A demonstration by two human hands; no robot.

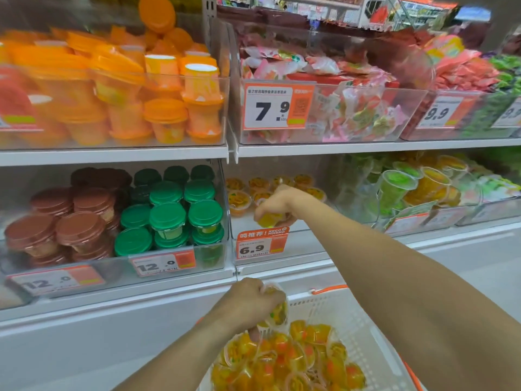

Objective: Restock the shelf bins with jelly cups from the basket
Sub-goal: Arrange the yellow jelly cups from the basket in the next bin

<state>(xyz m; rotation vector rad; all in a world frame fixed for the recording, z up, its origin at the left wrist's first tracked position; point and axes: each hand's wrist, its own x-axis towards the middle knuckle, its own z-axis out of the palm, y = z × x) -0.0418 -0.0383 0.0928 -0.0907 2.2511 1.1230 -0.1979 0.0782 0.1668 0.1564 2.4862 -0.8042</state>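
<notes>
gripping one jelly cup (271,220) inside the bin, right hand (277,203); left hand (249,303) clutches another (277,313) over the basket (352,323)

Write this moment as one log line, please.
right hand: holds jelly cup at the 6.9 bin | left hand: grips cup over basket | basket: many cups left

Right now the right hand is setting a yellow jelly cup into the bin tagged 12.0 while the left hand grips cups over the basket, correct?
Not quite. The head view shows the right hand with its yellow jelly cup at the bin tagged 6.9, not 12.0. The left hand does grip cups over the basket.
</notes>
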